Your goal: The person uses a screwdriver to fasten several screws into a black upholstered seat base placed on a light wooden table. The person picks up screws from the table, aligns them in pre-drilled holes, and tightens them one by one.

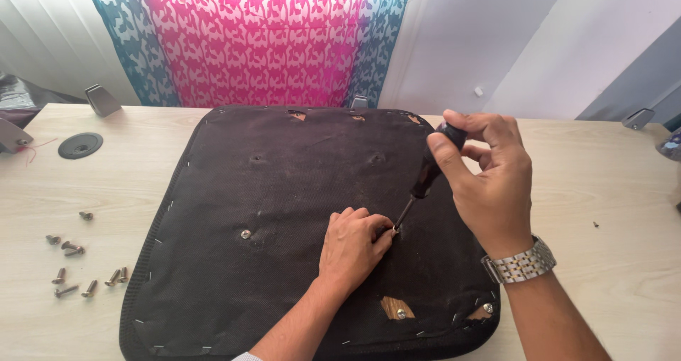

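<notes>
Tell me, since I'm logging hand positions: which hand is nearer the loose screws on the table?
Left. The left hand rests mid-cushion, closer to the loose screws at the table's left side; the right hand, holding the screwdriver, is farther right.

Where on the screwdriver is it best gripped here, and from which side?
Grip the screwdriver by its thick dark handle at the upper end, coming from the right and above, as the right hand does. The shaft slants down-left to the tip beside the left hand on the seat underside, so the handle end is free.
</notes>
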